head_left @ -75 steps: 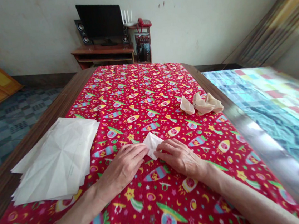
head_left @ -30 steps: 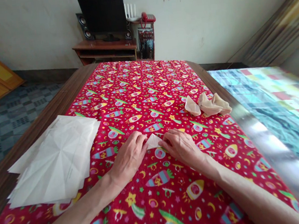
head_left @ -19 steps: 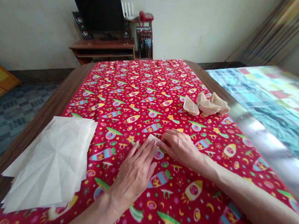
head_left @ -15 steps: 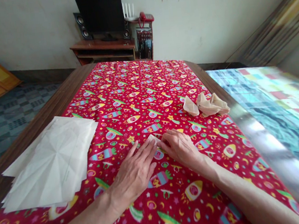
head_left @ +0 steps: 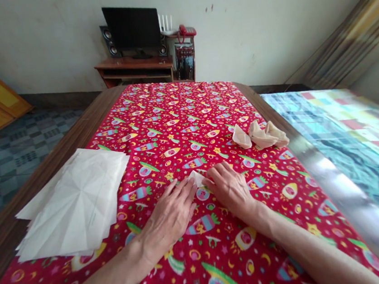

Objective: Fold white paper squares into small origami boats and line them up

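Observation:
A small piece of folded white paper (head_left: pixel 197 178) lies on the red patterned cloth between my hands. My left hand (head_left: pixel 171 210) rests flat with its fingers stretched out, their tips over the paper's left side. From the other side, my right hand (head_left: pixel 229 186) has its fingers curled, with thumb and fingertips closed at the paper's right edge. Part of the paper is hidden beneath the fingers. Off to the left is a stack of creased white sheets (head_left: pixel 75 205). Several folded paper pieces (head_left: pixel 260 135) sit at the right, beyond my right hand.
The red cloth (head_left: pixel 186 115) covers most of a dark wooden table (head_left: pixel 88 126). Past its far end stands a desk (head_left: pixel 132 64) with a monitor (head_left: pixel 133 30), speakers and a red telephone (head_left: pixel 186 31). A surface with checkered fabric (head_left: pixel 339 134) adjoins the right side.
The camera view has shifted slightly, so the stack appears a little farther right. More of the folded paper shows between my hands, and my right fingers sit slightly farther from the left ones.

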### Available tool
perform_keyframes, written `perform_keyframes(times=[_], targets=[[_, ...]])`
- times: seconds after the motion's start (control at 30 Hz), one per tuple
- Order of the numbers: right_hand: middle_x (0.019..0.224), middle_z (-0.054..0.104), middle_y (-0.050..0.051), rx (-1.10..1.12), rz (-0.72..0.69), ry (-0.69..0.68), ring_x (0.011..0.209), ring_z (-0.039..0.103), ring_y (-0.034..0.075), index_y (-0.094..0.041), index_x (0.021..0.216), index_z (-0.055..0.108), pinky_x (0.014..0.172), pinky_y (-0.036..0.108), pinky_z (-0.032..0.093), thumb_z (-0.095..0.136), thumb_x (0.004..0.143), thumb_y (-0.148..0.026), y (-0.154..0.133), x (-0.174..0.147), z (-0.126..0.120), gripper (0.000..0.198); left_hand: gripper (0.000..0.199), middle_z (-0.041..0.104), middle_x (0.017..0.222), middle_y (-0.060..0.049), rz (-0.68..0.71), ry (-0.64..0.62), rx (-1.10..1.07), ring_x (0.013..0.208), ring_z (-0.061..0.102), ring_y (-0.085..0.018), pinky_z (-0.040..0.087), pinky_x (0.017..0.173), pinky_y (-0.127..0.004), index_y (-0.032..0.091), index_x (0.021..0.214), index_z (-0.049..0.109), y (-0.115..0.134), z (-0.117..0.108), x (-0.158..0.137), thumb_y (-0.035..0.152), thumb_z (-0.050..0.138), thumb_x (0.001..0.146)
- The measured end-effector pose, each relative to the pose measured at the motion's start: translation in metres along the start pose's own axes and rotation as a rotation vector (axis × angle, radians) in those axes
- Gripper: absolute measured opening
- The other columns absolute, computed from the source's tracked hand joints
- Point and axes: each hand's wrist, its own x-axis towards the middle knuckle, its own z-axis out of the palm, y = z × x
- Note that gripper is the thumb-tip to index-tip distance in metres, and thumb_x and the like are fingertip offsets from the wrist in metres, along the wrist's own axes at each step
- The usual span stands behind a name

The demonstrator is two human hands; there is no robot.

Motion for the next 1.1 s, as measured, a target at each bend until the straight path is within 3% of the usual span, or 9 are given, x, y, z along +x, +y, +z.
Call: perform_keyframes(times=[0.13,0.2,0.43,0.6,0.87,1.1], targets=[[0.118,0.063,0.012,0.027,-0.328,0.055,0.11,0.054,0.024,-0.012,0.116,0.058,0.088,0.038,0.044,0.04,0.095,-0.016,-0.006,-0.009,0.002,0.028,0.045,0.045,0.141,-0.013,-0.033,0.005,-0.036,0.131,0.04,-0.024,0.029,0.11,-0.039,0.008,0.137,0.041,-0.001,0.003,0.003,0.022,0.035,0.095],[0.124,0.061,0.011,0.049,-0.383,0.067,0.116,0.052,0.023,-0.012,0.122,0.056,0.093,0.04,0.043,0.035,0.096,-0.014,-0.005,-0.013,0.003,0.033,0.047,0.042,0.143,-0.013,-0.053,0.005,-0.053,0.131,0.038,-0.024,0.028,0.11,-0.039,0.008,0.139,0.037,-0.001,0.003,0.003,0.022,0.035,0.095],[0.135,0.052,0.011,0.038,-0.353,-0.052,0.126,0.047,0.024,-0.015,0.131,0.051,0.101,0.048,0.04,0.035,0.093,-0.011,-0.001,-0.019,0.001,0.042,0.047,0.04,0.143,-0.01,-0.07,-0.012,-0.078,0.124,0.041,-0.024,0.033,0.106,-0.041,0.015,0.141,0.035,0.001,-0.009,0.004,0.021,0.037,0.094],[0.137,0.05,0.01,0.01,-0.32,-0.079,0.128,0.045,0.024,-0.013,0.132,0.051,0.104,0.046,0.04,0.037,0.089,-0.008,0.002,-0.024,0.0,0.045,0.041,0.053,0.126,-0.009,-0.076,-0.027,-0.099,0.115,0.045,-0.024,0.038,0.1,-0.041,0.017,0.135,0.043,-0.001,-0.014,0.007,0.023,0.04,0.094],[0.127,0.059,0.015,-0.058,-0.273,0.019,0.119,0.054,0.024,-0.007,0.122,0.059,0.097,0.039,0.047,0.039,0.087,-0.008,0.011,-0.036,0.002,0.04,0.034,0.057,0.121,-0.008,-0.058,0.032,-0.056,0.111,0.049,-0.023,0.04,0.098,-0.041,0.017,0.128,0.048,-0.006,-0.008,0.001,0.021,0.041,0.095],[0.115,0.065,0.013,-0.116,-0.263,0.027,0.11,0.057,0.025,-0.014,0.108,0.063,0.096,0.044,0.041,0.046,0.093,-0.019,0.004,-0.021,-0.001,0.023,0.028,0.058,0.105,-0.007,-0.135,0.108,-0.105,0.1,0.053,-0.021,0.049,0.089,-0.037,0.016,0.119,0.054,-0.019,-0.006,0.0,0.018,0.042,0.095]])
